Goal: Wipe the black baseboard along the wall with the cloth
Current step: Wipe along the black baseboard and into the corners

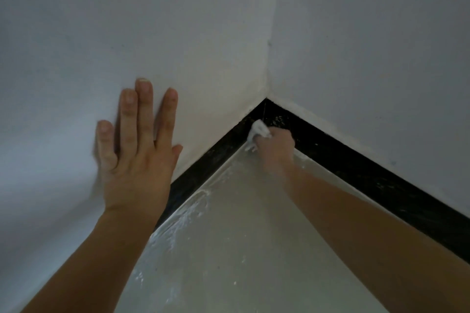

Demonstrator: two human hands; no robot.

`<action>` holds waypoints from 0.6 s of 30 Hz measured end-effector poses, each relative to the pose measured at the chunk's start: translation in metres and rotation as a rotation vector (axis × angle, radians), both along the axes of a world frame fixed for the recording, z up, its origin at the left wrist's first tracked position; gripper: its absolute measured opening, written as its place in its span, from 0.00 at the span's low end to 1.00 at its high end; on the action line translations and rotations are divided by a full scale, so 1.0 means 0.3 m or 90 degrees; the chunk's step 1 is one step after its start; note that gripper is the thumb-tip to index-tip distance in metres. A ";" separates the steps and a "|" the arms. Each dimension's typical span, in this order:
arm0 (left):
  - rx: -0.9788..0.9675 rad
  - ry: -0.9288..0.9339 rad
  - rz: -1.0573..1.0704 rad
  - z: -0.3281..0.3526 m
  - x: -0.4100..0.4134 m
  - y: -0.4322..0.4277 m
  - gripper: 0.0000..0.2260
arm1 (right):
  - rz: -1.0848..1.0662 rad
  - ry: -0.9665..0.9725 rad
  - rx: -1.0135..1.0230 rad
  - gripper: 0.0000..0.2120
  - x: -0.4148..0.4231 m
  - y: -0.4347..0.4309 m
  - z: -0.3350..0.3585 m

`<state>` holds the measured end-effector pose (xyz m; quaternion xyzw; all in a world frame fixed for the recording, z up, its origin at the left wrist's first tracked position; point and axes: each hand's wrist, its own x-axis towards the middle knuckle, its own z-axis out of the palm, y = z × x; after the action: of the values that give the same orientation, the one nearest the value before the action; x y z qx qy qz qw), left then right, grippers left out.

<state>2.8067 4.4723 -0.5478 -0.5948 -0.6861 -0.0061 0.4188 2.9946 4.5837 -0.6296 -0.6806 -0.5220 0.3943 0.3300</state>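
1. Head view: the right hand (276, 150) has its grip clamped on a bunched white cloth (258, 132), pressed to the black baseboard (356, 168) beside the far corner. The left hand (137, 150) lies flat on the left wall (178, 33), fingers straight, holding nothing.
2. Wiping looks under way at the corner. White specks dot the right-hand run, so the next stroke probably calls for dragging the cloth along it.
3. The corner shuts off the far side, while the floor (241, 236) leaves room nearer.

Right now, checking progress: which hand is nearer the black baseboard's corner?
Right. The right hand holds the cloth on the black baseboard at its corner; the left hand lies flat on the wall above.
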 end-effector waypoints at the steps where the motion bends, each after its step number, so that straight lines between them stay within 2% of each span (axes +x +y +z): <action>1: -0.001 0.006 -0.002 -0.001 -0.001 0.001 0.38 | -0.076 0.036 -0.008 0.06 -0.002 0.017 0.017; 5: -0.006 0.008 0.000 -0.008 -0.002 -0.002 0.39 | -0.115 0.134 0.028 0.08 -0.096 -0.012 0.039; 8: -0.005 0.024 0.010 -0.012 -0.005 -0.001 0.39 | -0.106 0.134 0.040 0.09 -0.170 -0.107 0.024; 12: -0.009 0.040 0.025 -0.003 -0.008 -0.001 0.39 | 0.021 0.144 0.036 0.08 -0.180 -0.194 0.008; 15: -0.008 0.019 0.022 0.004 -0.007 -0.004 0.39 | 0.166 0.141 0.043 0.14 -0.121 -0.224 0.015; 16: -0.007 0.008 0.018 0.005 -0.005 -0.005 0.39 | 0.177 0.145 0.043 0.11 -0.100 -0.220 0.023; 18: -0.009 -0.008 0.012 0.007 -0.001 -0.006 0.39 | 0.086 0.150 0.023 0.07 -0.072 -0.192 0.036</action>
<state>2.8065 4.4704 -0.5457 -0.5912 -0.6943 -0.0006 0.4104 2.9728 4.5261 -0.6187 -0.5866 -0.5312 0.4838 0.3737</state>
